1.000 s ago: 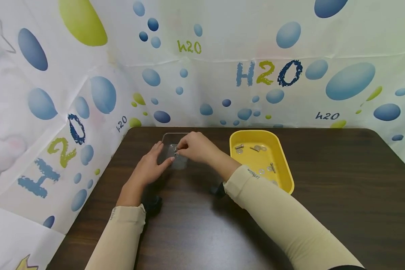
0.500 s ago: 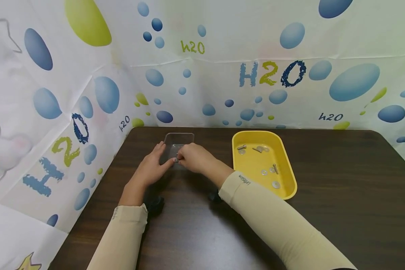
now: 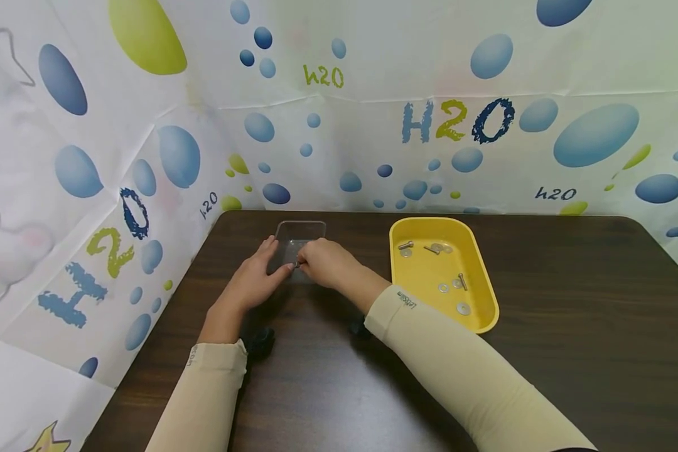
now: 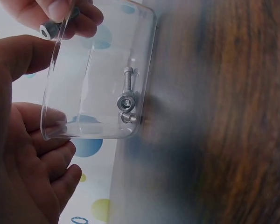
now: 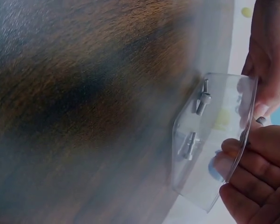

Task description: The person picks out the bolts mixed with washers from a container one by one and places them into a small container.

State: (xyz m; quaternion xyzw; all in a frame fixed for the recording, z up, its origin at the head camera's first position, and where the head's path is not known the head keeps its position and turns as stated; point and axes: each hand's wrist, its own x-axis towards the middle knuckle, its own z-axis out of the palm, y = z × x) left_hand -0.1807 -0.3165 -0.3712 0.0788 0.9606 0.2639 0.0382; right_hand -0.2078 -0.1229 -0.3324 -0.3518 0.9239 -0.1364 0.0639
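Observation:
A clear plastic box [image 3: 301, 233] stands at the back left of the table, with several socket-head bolts [image 4: 127, 101] inside. Along its left side lies my left hand [image 3: 251, 279], fingers fairly straight against the wall and thumb stretched toward the near rim. My right hand [image 3: 330, 263] pinches a socket-head bolt [image 4: 49, 30] at the box's near rim; the head faces me. Fingers of that hand cover part of the bolt's shank. In the right wrist view the bolt head [image 5: 261, 121] shows just outside the rim, close to the left thumb.
Right of the box, a yellow tray [image 3: 477, 276] holds several loose bolts [image 3: 407, 245] and flat washers [image 3: 463, 308]. Both stand on a dark wooden table [image 3: 570, 314]. A white patterned sheet [image 3: 361, 125] hangs behind and to the left.
My right hand has come slightly nearer and lower, from over the box to its near rim beside the left thumb. The left hand stays at the box. The head view has shifted slightly.

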